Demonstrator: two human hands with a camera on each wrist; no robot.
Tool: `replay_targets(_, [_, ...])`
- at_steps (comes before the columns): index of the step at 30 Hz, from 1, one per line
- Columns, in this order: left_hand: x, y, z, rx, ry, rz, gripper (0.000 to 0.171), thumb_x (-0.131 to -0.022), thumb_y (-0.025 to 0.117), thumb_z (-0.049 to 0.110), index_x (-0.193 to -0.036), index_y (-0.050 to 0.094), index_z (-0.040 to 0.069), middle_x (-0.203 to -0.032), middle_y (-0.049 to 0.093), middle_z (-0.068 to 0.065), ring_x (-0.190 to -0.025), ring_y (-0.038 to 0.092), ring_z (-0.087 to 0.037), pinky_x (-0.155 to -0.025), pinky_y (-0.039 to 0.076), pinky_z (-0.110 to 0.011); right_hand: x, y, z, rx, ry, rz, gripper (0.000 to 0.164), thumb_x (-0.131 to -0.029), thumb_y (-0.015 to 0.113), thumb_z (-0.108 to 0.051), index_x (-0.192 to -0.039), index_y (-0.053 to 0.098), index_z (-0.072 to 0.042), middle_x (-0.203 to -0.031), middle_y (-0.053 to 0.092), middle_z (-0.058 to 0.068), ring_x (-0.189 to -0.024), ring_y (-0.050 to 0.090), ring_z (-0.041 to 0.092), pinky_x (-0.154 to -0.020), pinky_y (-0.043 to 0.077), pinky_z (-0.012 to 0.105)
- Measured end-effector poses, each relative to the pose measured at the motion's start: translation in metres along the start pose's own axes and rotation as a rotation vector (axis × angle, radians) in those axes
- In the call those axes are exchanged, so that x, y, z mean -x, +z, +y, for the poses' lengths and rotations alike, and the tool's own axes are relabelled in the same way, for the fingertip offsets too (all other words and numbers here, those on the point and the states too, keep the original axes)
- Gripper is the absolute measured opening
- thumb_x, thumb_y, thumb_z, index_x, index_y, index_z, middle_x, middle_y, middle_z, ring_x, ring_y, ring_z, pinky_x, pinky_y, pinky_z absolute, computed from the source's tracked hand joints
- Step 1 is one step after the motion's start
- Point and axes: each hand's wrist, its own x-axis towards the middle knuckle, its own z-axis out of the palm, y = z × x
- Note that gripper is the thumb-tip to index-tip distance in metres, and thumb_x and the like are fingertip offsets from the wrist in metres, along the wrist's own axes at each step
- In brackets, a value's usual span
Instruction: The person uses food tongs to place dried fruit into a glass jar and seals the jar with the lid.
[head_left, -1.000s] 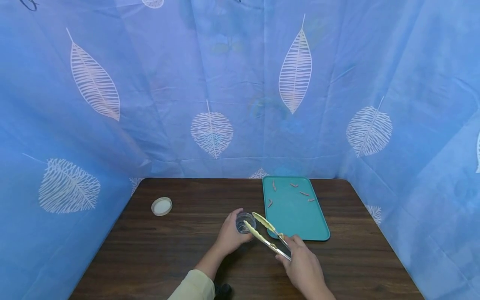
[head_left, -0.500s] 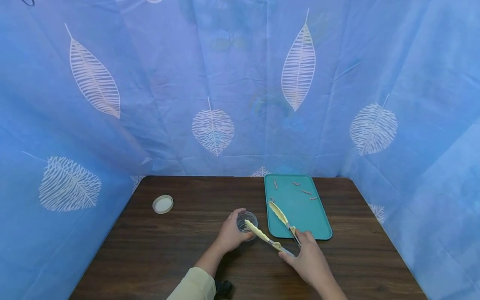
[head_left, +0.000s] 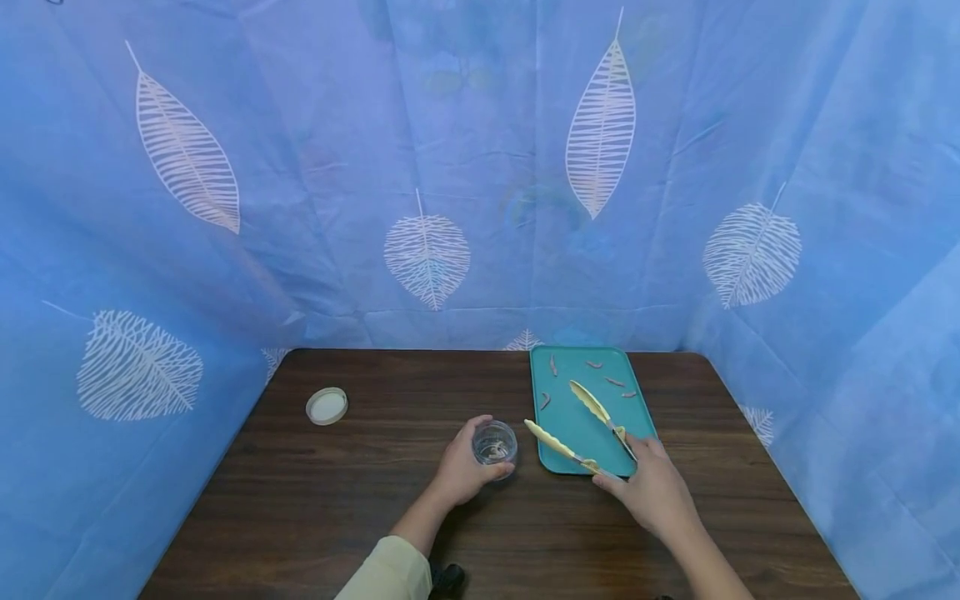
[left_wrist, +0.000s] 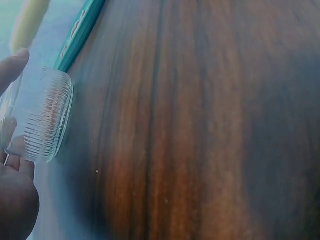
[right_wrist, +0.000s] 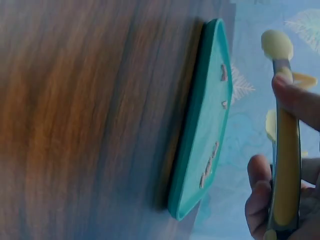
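Note:
My left hand (head_left: pixel 461 471) grips a clear jar (left_wrist: pixel 47 115) around its side, thumb in front. A few small pale bits lie at the bottom of the jar, seen through its open mouth in the head view. My right hand (head_left: pixel 662 492) holds a pair of tongs (head_left: pixel 557 442) with cream-coloured tips and metal arms. The tongs' arms are spread, with nothing between the tips, over the teal tray (head_left: pixel 566 367). Several small, thin pinkish pieces (head_left: pixel 553 365) lie scattered on the tray, mostly toward its far half.
A round lid (head_left: pixel 327 406) with a pale centre lies at the back left of the dark wooden table (head_left: pixel 337 500). A small black object (head_left: pixel 450 578) shows near the left sleeve. Blue leaf-patterned cloth (head_left: pixel 487 167) hangs behind and at both sides.
The tongs have spread wider and moved right with my right hand, from over the jar's mouth to over the tray. My left hand keeps the jar in about the same spot.

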Motion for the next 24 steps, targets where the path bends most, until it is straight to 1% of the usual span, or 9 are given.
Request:
replay_targets(2, [0.000,-0.001,0.000,0.007,-0.005,-0.003,0.089,-0.085,0.095,0.038,-0.159,0.048,0.022,-0.153,0.060,-0.014,-0.138,0.061,-0.037,-0.109,0.052,-0.063,-0.005,-0.002,0.004,0.029,-0.009,0.027,0.096,-0.086,0.093,-0.041,-0.155,0.050,0.010,-0.133,0.058,0.030,-0.097,0.067,0.032,-0.074,0.058,0.048])
replay_targets(5, [0.000,-0.001,-0.001,0.019,-0.010,-0.007,0.089,-0.085,0.095,0.038,-0.159,0.048,0.023,-0.154,0.059,-0.014,-0.139,0.060,-0.038,-0.110,0.051,-0.064,-0.012,-0.001,0.008,0.062,-0.002,0.048,0.095,-0.086,0.094,-0.037,-0.155,0.050,0.011,-0.131,0.056,0.030,-0.094,0.067,0.032,-0.070,0.057,0.047])
replay_targets(10, [-0.001,-0.001,-0.004,0.041,-0.015,-0.016,0.089,-0.085,0.096,0.038,-0.159,0.048,0.023,-0.154,0.059,-0.014,-0.139,0.060,-0.038,-0.110,0.051,-0.064,-0.024,0.006,0.012,0.107,0.056,0.005,0.094,-0.090,0.089,-0.039,-0.159,0.046,0.007,-0.135,0.052,0.030,-0.084,0.064,0.029,-0.063,0.052,0.043])
replay_targets(13, [-0.002,-0.001,-0.005,0.054,-0.014,-0.017,0.089,-0.084,0.096,0.037,-0.158,0.049,0.022,-0.154,0.059,-0.014,-0.139,0.060,-0.038,-0.110,0.050,-0.064,-0.030,0.012,0.011,0.124,0.065,-0.009,0.090,-0.093,0.087,-0.040,-0.160,0.047,0.005,-0.135,0.053,0.029,-0.081,0.063,0.028,-0.063,0.052,0.044])
replay_targets(15, [-0.002,-0.001,-0.005,0.063,-0.012,-0.019,0.089,-0.084,0.096,0.037,-0.159,0.048,0.022,-0.153,0.059,-0.014,-0.139,0.060,-0.037,-0.111,0.050,-0.064,-0.033,0.016,0.009,0.128,0.060,-0.011,0.086,-0.095,0.085,-0.040,-0.158,0.049,0.006,-0.133,0.055,0.028,-0.083,0.064,0.030,-0.067,0.054,0.047])
replay_targets(18, [-0.002,-0.001,-0.005,0.073,-0.004,-0.020,0.089,-0.084,0.096,0.036,-0.159,0.049,0.022,-0.153,0.060,-0.015,-0.138,0.060,-0.037,-0.111,0.050,-0.063,-0.036,0.022,0.005,0.131,0.044,-0.010,0.078,-0.099,0.081,-0.040,-0.154,0.053,0.008,-0.133,0.059,0.028,-0.098,0.068,0.038,-0.079,0.058,0.053])
replay_targets(20, [-0.002,-0.002,-0.005,0.075,0.002,-0.019,0.089,-0.084,0.096,0.036,-0.158,0.049,0.021,-0.152,0.060,-0.015,-0.138,0.060,-0.038,-0.111,0.050,-0.063,-0.039,0.025,0.002,0.134,0.033,-0.015,0.073,-0.102,0.077,-0.039,-0.151,0.055,0.010,-0.134,0.060,0.029,-0.109,0.068,0.043,-0.088,0.059,0.057])
replay_targets(22, [-0.002,-0.002,-0.005,0.077,0.006,-0.017,0.089,-0.084,0.096,0.036,-0.158,0.049,0.021,-0.153,0.060,-0.015,-0.138,0.060,-0.038,-0.111,0.050,-0.063,-0.041,0.027,-0.002,0.135,0.025,-0.022,0.069,-0.104,0.074,-0.038,-0.150,0.056,0.010,-0.135,0.061,0.030,-0.117,0.066,0.047,-0.093,0.058,0.059])
replay_targets(24, [-0.002,-0.001,-0.005,0.079,0.006,-0.017,0.089,-0.084,0.096,0.035,-0.158,0.049,0.021,-0.153,0.060,-0.015,-0.139,0.060,-0.038,-0.111,0.050,-0.063,-0.043,0.029,-0.006,0.138,0.022,-0.030,0.067,-0.105,0.072,-0.038,-0.149,0.057,0.011,-0.135,0.062,0.030,-0.118,0.066,0.048,-0.094,0.058,0.059])
